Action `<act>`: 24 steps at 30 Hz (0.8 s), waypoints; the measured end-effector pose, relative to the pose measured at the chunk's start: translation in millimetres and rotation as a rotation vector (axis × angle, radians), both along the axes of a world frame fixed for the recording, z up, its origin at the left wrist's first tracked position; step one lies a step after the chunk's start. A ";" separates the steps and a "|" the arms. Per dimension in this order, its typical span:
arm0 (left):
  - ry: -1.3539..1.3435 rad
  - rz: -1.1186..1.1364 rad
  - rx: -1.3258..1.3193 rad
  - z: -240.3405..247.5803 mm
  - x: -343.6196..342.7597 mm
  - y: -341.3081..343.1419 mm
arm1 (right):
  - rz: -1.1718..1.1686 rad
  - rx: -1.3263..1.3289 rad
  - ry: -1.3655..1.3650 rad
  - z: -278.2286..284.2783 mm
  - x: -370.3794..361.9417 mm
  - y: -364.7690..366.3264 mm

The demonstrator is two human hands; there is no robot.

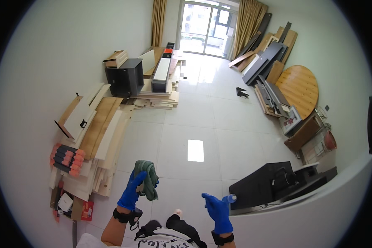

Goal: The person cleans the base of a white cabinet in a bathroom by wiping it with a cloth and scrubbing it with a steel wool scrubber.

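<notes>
My left hand (pixel 132 188), in a blue glove, grips a folded green cloth (pixel 146 178) that hangs down over the fingers. To the right, my right hand (pixel 217 211) is also gloved in blue, its fingers curled and pointing leftward. A small clear, rounded end (pixel 232 198), like that of a bottle, sticks out from this hand. The rest of it is hidden by the glove. Both hands are held apart above the tiled floor (pixel 186 165), and dark bands circle the wrists.
Wooden boards (pixel 101 128) and a dark cabinet (pixel 124 78) line the left wall. On the right lean more panels (pixel 262 62) and a round wooden tabletop (pixel 299 91). A black panel-like item (pixel 260 184) stands beside the low white wall. Glass doors (pixel 208 29) are at the far end.
</notes>
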State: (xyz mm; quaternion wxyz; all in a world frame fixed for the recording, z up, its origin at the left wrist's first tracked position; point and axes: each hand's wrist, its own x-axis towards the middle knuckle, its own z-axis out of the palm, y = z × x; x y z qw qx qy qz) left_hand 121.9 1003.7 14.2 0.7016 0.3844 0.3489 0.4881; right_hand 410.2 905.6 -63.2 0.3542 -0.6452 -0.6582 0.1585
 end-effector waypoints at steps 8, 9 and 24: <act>0.088 0.002 -0.054 -12.0 94.1 109.1 | 0.240 0.009 0.027 51.1 7.6 161.6; 0.090 -0.012 -0.057 -14.5 107.7 126.7 | 0.236 -0.011 0.135 53.1 20.2 178.2; -0.215 -0.161 -0.139 -49.3 266.3 408.8 | -0.022 0.138 0.677 111.9 244.4 400.2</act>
